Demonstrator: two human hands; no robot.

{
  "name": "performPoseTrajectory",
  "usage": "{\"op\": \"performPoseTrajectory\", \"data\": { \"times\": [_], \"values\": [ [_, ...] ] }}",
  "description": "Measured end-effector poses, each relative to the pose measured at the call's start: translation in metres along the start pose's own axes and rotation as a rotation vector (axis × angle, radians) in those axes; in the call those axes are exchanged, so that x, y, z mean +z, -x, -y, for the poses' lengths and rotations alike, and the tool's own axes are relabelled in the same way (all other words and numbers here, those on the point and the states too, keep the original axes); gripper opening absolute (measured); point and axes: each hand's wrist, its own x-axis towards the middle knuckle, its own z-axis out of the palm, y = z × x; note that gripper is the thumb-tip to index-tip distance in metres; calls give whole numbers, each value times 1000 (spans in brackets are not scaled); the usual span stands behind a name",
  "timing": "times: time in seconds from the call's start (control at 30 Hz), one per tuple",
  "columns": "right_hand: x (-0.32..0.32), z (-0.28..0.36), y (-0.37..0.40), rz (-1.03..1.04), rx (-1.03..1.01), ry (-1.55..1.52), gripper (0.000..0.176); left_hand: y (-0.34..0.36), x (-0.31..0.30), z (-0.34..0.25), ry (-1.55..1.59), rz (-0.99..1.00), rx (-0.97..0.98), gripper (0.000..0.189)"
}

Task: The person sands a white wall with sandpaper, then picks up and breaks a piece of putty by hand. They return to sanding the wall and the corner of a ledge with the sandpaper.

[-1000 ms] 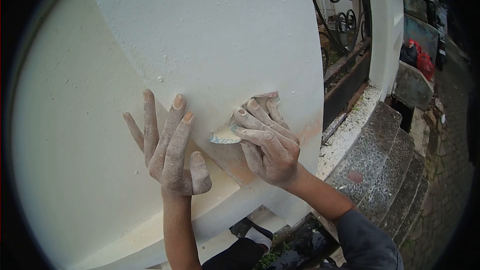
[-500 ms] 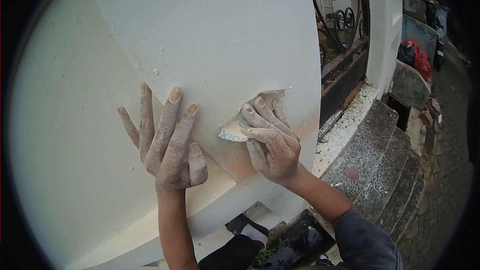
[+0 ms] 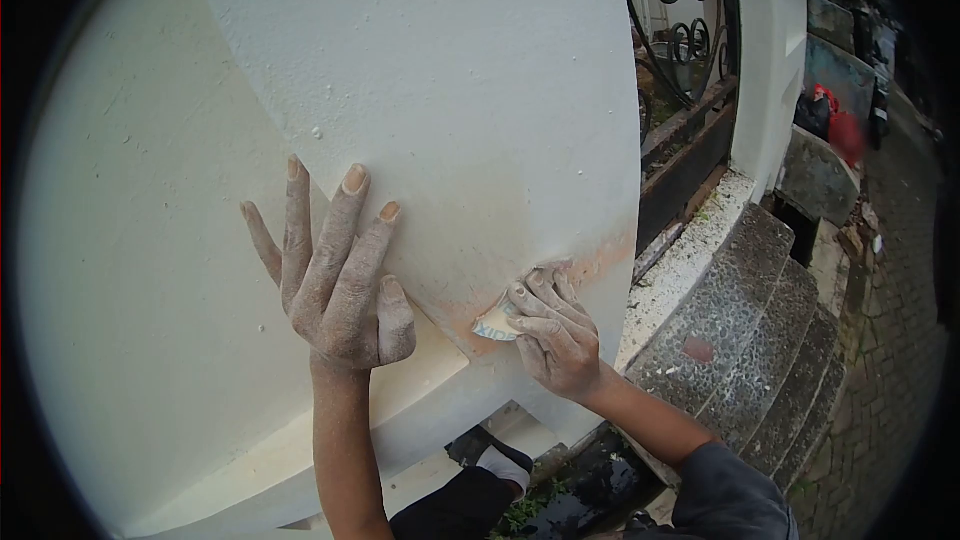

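My right hand [image 3: 558, 332] presses a folded piece of sandpaper [image 3: 494, 323] against the white wall [image 3: 450, 70], fingers curled over it. Printed blue letters show on the sandpaper's pale backing. Around it the paint is worn to a reddish-brown patch [image 3: 455, 308] near the wall's lower edge. To the left, my left hand [image 3: 335, 285] leans on the wall with its fingers spread, holding nothing. Pale dust coats both hands.
Right of the wall stands a black wrought-iron gate [image 3: 690, 120]. Speckled stone steps [image 3: 720, 340] descend beside it towards a paved path [image 3: 880, 340]. A shoe [image 3: 505, 465] shows below the wall, near a dark wet ditch [image 3: 600, 480]. Red and black bags [image 3: 845, 135] lie farther off.
My right hand has slid down and slightly right along the wall with the sandpaper. My left hand stays in nearly the same place.
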Motion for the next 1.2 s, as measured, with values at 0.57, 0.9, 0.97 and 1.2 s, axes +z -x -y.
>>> {"op": "performPoseTrajectory", "data": {
  "times": [0.57,0.9,0.97,1.2],
  "values": [
    [13,4,-64,-214,-62,55,10,-5,-4,4,-29,-58,-42,48],
    [26,13,-20,-64,-112,-19,10,-7,-9,3,-58,7,36,32],
    [28,26,-71,-133,-139,-18,9,-6,-9,3,-56,19,7,32],
    [27,15,-5,37,-117,7,12,-6,-12,5,51,11,-44,48]
  ]
}}
